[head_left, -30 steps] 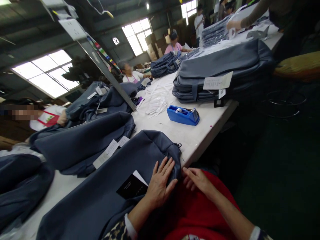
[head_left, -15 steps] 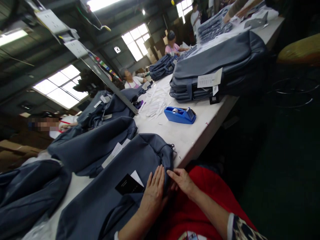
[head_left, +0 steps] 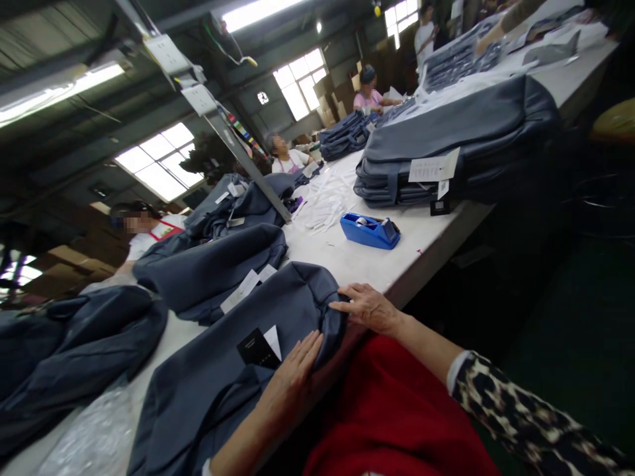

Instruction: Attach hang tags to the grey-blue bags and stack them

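Observation:
A slate-blue bag (head_left: 292,297) lies flat on the table in front of me, its far end rounded. My left hand (head_left: 297,363) rests on its near side, fingers stretched out and pressed flat. At the far right corner, my right hand (head_left: 372,307) has its fingers curled against the bag's edge, where a dark zipper pull showed earlier; the fingers now hide that spot. A black tag (head_left: 255,347) and a white tag (head_left: 272,340) lie on top of the bag, beside my left hand.
A blue tape dispenser (head_left: 370,231) stands beyond the bag on the white table (head_left: 317,254). Stacked bags (head_left: 446,139) with paper tags sit at the right. More bags (head_left: 213,271) lie to the left, near clear plastic (head_left: 94,430). Co-workers are across the table.
My right hand has moved up from the bag's near edge to its far right corner. The left hand has slid slightly toward me and stays flat. The view has shifted.

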A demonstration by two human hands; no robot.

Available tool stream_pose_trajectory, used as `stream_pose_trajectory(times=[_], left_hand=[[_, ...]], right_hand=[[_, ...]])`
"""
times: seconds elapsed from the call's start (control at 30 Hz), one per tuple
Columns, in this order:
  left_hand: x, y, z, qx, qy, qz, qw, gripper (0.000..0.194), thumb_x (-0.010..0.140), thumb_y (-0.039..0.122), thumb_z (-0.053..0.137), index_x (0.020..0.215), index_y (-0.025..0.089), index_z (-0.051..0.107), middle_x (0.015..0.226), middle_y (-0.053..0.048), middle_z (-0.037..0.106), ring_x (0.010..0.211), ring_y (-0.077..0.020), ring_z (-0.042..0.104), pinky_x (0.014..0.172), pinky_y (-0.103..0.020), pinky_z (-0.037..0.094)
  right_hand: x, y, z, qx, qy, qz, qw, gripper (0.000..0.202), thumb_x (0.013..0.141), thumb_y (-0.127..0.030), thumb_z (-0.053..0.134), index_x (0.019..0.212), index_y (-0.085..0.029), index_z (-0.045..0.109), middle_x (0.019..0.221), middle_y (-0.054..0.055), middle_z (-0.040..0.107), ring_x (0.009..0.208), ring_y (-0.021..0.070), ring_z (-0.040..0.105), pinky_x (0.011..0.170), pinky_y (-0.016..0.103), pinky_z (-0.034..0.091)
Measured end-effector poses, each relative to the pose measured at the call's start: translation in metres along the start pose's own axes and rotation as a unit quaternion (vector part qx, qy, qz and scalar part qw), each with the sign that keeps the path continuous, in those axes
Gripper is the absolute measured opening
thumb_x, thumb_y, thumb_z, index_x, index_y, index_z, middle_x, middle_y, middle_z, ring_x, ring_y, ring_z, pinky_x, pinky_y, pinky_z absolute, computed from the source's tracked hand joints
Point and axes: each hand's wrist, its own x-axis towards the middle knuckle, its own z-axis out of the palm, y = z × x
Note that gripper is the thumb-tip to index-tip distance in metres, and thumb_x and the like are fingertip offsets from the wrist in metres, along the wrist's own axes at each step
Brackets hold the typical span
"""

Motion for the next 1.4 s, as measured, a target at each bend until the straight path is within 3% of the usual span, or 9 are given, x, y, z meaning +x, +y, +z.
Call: stream_pose_trajectory(times=[0.17,0.27,0.37,0.7,0.77,0.93,1.17,1.27,1.4], left_hand=[[-0.015,-0.002,-0.030,-0.023,0.002,0.023,0.999,0.077,0.087,-0.001,0.037,0.155,0.026,0.012,0.157,-0.008,0.032,0.143,-0.0198,0.033,0.116,-0.045,0.037],[-0.022,-0.005,-0.044,-0.006,0.027,0.038,0.999,0.072,0.092,0.003,0.038,0.155,0.025,0.010,0.156,-0.009,0.033,0.143,-0.0198,0.033,0.117,-0.044,0.037],[-0.028,-0.009,-0.052,0.030,0.066,0.043,0.996,0.071,0.093,0.002,0.036,0.155,0.024,0.009,0.154,-0.011,0.037,0.142,-0.0224,0.034,0.115,-0.049,0.038],[-0.040,-0.025,-0.065,-0.009,0.114,0.033,0.993,0.065,0.091,0.000,0.039,0.150,0.026,0.029,0.148,-0.010,0.046,0.135,-0.0231,0.047,0.111,-0.046,0.043],[-0.043,-0.026,-0.068,-0.040,0.110,0.023,0.993,0.061,0.093,0.003,0.041,0.148,0.027,0.034,0.148,-0.009,0.047,0.133,-0.0224,0.048,0.111,-0.045,0.043],[-0.051,-0.030,-0.087,-0.125,0.088,0.007,0.988,0.055,0.092,0.005,0.040,0.144,0.025,0.041,0.147,-0.008,0.048,0.135,-0.0206,0.047,0.113,-0.042,0.041],[-0.057,-0.047,-0.137,-0.169,0.097,-0.023,0.981,0.055,0.089,0.006,0.046,0.140,0.024,0.045,0.144,-0.007,0.052,0.132,-0.0209,0.050,0.112,-0.040,0.041],[-0.059,-0.041,-0.147,-0.054,0.190,-0.095,0.976,0.059,0.089,0.006,0.048,0.143,0.027,0.040,0.146,-0.007,0.048,0.132,-0.0221,0.049,0.111,-0.043,0.041],[-0.060,-0.029,-0.143,0.121,0.300,-0.184,0.928,0.063,0.092,0.014,0.054,0.149,0.025,0.029,0.145,-0.011,0.047,0.130,-0.0283,0.047,0.109,-0.051,0.039]], right_hand=[[0.037,-0.004,-0.005,-0.087,-0.039,-0.194,0.976,0.029,0.084,-0.039,0.069,0.109,-0.026,0.067,0.133,0.011,0.053,0.119,0.0268,0.047,0.094,0.040,0.040],[0.051,-0.021,-0.003,-0.111,-0.026,-0.244,0.963,0.010,0.091,-0.031,0.061,0.095,-0.023,0.064,0.108,0.006,0.063,0.099,0.0199,0.052,0.085,0.032,0.040],[0.060,-0.034,0.005,-0.120,-0.001,-0.227,0.966,0.016,0.098,-0.023,0.048,0.091,-0.020,0.061,0.088,0.004,0.061,0.084,0.0186,0.050,0.076,0.031,0.038],[0.043,-0.034,0.021,-0.120,0.093,-0.170,0.974,0.014,0.096,-0.022,0.051,0.088,-0.020,0.063,0.094,0.006,0.065,0.087,0.0196,0.053,0.078,0.032,0.040],[0.032,-0.037,0.014,-0.105,0.094,-0.166,0.976,0.016,0.094,-0.031,0.055,0.100,-0.019,0.063,0.106,0.008,0.066,0.097,0.0210,0.056,0.085,0.033,0.043],[0.026,-0.062,0.009,-0.088,0.082,-0.196,0.973,0.067,0.085,-0.042,0.067,0.140,-0.012,0.043,0.134,0.016,0.057,0.126,0.0298,0.048,0.102,0.045,0.039],[0.072,-0.095,0.013,-0.072,0.144,-0.155,0.975,0.016,0.095,-0.020,0.051,0.107,-0.017,0.061,0.097,0.008,0.070,0.091,0.0216,0.063,0.084,0.035,0.044],[0.095,-0.104,-0.004,-0.070,0.143,-0.134,0.978,0.011,0.095,-0.022,0.052,0.098,-0.019,0.062,0.084,0.005,0.069,0.079,0.0207,0.062,0.075,0.033,0.042],[0.124,-0.117,-0.031,-0.049,0.110,-0.101,0.988,0.013,0.095,-0.029,0.053,0.092,-0.020,0.062,0.080,0.004,0.066,0.076,0.0206,0.060,0.069,0.030,0.040]])
